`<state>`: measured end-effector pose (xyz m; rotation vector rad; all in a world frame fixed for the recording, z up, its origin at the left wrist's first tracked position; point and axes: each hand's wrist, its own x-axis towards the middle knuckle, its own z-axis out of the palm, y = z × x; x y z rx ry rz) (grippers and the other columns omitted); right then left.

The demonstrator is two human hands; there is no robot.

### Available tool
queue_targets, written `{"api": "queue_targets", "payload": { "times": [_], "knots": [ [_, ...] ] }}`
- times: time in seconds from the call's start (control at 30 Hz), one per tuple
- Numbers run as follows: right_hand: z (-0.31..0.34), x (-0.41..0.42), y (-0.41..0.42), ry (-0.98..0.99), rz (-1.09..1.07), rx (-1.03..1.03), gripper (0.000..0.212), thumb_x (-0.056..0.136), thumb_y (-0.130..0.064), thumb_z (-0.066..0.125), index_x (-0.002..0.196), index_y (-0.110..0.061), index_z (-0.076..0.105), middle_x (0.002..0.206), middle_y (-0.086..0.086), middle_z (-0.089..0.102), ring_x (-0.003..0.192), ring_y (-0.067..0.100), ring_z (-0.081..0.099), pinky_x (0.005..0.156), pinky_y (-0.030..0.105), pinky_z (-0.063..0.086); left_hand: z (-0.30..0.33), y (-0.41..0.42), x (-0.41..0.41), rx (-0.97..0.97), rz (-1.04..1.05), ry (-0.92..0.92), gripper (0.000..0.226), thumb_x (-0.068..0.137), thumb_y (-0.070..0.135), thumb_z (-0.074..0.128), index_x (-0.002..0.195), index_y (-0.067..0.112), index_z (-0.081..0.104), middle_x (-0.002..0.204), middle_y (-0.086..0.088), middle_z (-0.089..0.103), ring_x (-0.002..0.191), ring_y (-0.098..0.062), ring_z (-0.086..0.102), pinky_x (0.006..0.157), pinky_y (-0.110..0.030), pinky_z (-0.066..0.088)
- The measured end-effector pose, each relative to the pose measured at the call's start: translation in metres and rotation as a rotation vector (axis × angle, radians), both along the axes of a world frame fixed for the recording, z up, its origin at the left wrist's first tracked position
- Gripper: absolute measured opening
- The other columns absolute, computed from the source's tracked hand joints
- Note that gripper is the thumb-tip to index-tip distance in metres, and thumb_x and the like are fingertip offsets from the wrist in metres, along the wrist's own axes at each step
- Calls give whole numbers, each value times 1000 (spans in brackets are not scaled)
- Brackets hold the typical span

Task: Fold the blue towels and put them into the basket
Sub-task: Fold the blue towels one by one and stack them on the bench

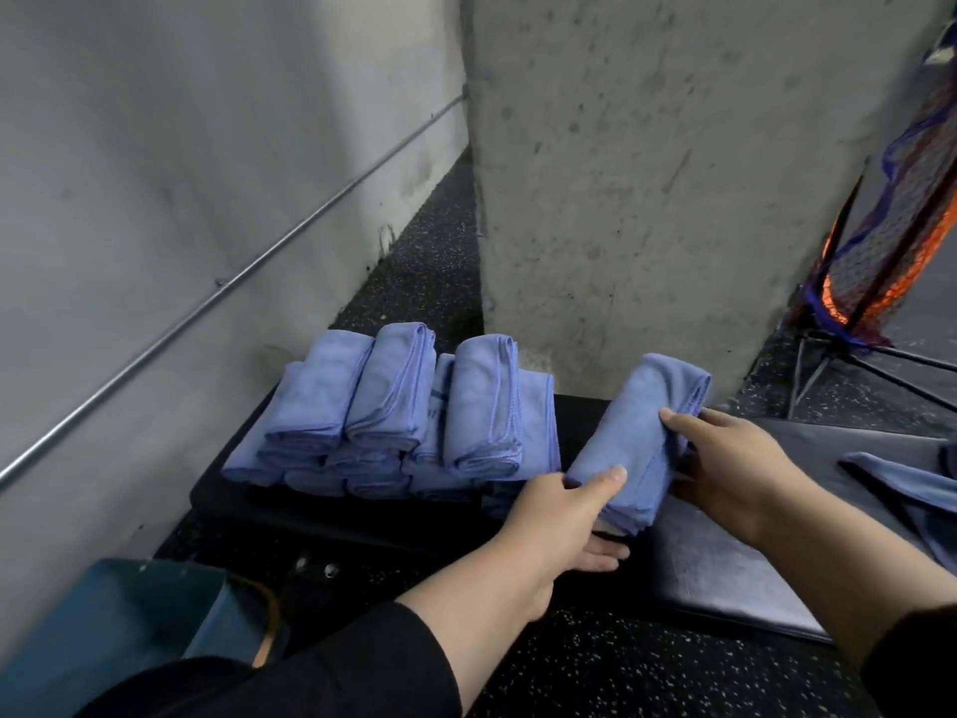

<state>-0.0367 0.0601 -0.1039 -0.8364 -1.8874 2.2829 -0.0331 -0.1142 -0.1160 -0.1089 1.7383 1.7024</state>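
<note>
Both hands held a folded towel above the worktop. L hand pinched its near end, thumb on top; R hand gripped its 3 o'clock edge. Folded stack lay just beside, at 9 o'clock. Loose towel at 3 o'clock.

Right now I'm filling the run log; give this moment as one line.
stage: placing | both hands: left hand, right hand hold folded towel | beside: stacked towels on bench
</note>
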Motion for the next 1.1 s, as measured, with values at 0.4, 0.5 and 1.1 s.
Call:
{"api": "queue_targets", "payload": {
  "times": [0.4, 0.5, 1.1],
  "knots": [
    [-46, -54, -10, -132, 318, 529, 26, 93, -16, 66, 69, -8, 61, 60, 3, 55, 57, 16, 47, 58, 28, 41, -2, -13, -14, -837, -335, 1625, 25, 83, 30, 45, 65, 22, 60, 67, 2, 57, 66, -23, 56, 59, -33, 44],
    [-55, -59, -16, -140, 369, 908, 36, 91, -20, 66, 60, -8, 53, 53, -1, 48, 54, 16, 39, 50, 30, 30, -7, -11, -22, -958, -504, 1629, 19, 73, 26, 47, 61, 22, 61, 63, 5, 55, 65, -20, 58, 66, -31, 43],
    [12, 48, 74, -44, 228, 1139, 23, 98, -35, 60, 110, -22, 73, 100, -2, 75, 96, 13, 66, 77, 24, 44, 47, 67, -10, -730, -480, 1190, 25, 101, 30, 46, 114, 25, 67, 109, 2, 71, 105, -23, 62, 87, -38, 50]
  ]
}}
